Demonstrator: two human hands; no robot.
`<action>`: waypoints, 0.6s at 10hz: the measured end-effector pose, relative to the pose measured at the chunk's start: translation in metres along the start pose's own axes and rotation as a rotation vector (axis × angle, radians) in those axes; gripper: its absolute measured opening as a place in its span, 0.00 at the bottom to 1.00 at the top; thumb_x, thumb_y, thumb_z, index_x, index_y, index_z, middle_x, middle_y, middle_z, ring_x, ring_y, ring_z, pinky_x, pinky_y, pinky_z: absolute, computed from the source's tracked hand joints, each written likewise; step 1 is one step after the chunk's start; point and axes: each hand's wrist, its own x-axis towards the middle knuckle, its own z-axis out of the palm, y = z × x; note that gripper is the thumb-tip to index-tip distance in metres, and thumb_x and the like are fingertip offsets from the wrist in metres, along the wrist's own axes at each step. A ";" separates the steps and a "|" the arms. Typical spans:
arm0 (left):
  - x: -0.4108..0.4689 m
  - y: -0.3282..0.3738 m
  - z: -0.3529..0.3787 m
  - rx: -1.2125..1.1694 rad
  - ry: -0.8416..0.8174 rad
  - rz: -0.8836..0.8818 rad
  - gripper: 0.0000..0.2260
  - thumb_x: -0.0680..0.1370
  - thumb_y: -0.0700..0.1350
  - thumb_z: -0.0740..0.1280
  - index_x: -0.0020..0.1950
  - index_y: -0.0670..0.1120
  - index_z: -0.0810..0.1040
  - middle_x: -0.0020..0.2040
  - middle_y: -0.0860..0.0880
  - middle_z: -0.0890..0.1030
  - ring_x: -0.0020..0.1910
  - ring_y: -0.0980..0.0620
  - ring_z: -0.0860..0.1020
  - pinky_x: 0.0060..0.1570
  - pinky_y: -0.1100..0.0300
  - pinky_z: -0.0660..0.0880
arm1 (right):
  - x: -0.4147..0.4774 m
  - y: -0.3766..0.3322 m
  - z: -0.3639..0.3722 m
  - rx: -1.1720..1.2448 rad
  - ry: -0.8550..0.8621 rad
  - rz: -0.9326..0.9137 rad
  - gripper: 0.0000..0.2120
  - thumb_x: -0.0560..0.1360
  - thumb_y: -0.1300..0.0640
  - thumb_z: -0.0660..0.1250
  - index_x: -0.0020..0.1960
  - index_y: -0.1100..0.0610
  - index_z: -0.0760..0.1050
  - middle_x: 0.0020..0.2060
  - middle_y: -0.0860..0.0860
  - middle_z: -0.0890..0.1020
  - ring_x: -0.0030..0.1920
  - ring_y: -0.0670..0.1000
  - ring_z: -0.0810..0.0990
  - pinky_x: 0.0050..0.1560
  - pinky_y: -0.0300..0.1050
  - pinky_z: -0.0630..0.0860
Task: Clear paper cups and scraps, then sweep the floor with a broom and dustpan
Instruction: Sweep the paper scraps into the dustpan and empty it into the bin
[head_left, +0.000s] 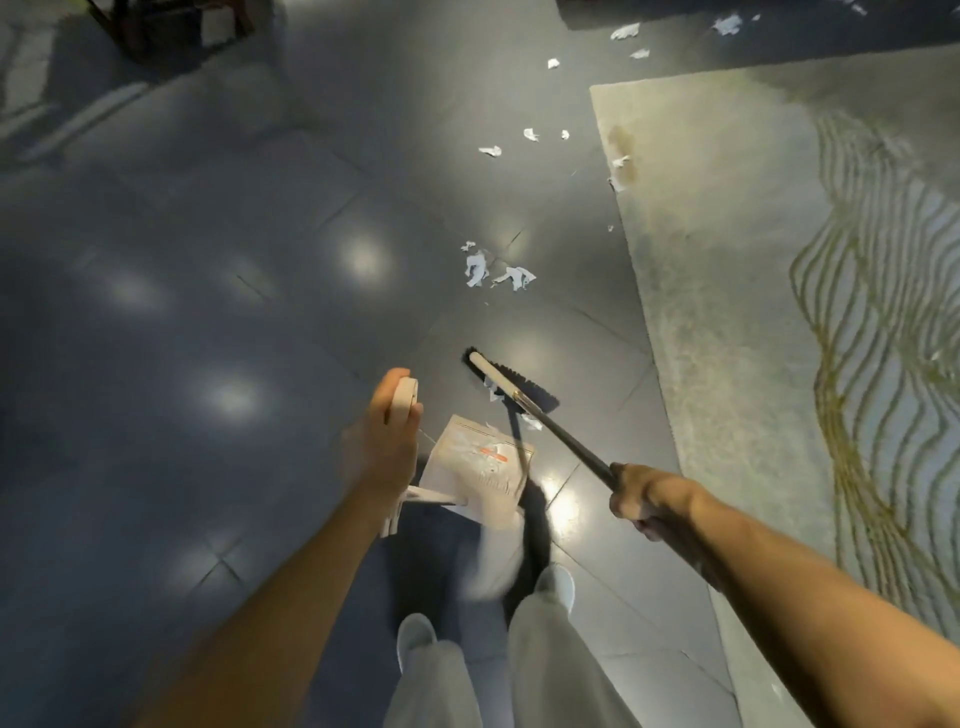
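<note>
Our left hand (387, 431) curls round the pale top of the dustpan (475, 467) handle; the pan itself, blurred, lies just below and right of that grip. Our right hand (641, 499) wraps tightly round the dark shaft of the broom (511, 382); up and left of that fist its black head meets the grey floor (234, 312); white paper scraps (475, 270) lie scattered beyond it; the pale rug (727, 260) spreads to the fist's right.
</note>
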 end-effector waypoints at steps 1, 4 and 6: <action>0.007 0.009 0.002 0.159 0.075 0.090 0.10 0.80 0.44 0.64 0.60 0.55 0.75 0.44 0.62 0.75 0.48 0.49 0.80 0.38 0.67 0.75 | -0.008 0.014 -0.012 0.036 -0.040 -0.045 0.20 0.75 0.66 0.67 0.65 0.59 0.70 0.41 0.59 0.78 0.36 0.54 0.79 0.35 0.44 0.78; -0.004 0.023 0.002 -0.087 0.106 -0.084 0.14 0.78 0.49 0.64 0.64 0.57 0.74 0.48 0.54 0.80 0.50 0.44 0.79 0.49 0.60 0.73 | -0.052 0.060 -0.012 -0.013 -0.233 -0.007 0.32 0.75 0.71 0.56 0.74 0.48 0.59 0.28 0.53 0.65 0.20 0.47 0.62 0.21 0.34 0.62; -0.015 0.024 -0.009 -0.122 0.114 -0.056 0.18 0.75 0.56 0.61 0.65 0.60 0.72 0.50 0.53 0.80 0.51 0.44 0.78 0.54 0.51 0.76 | -0.079 0.050 -0.028 -0.146 -0.100 -0.085 0.36 0.75 0.68 0.58 0.77 0.45 0.52 0.29 0.55 0.72 0.22 0.49 0.69 0.21 0.38 0.69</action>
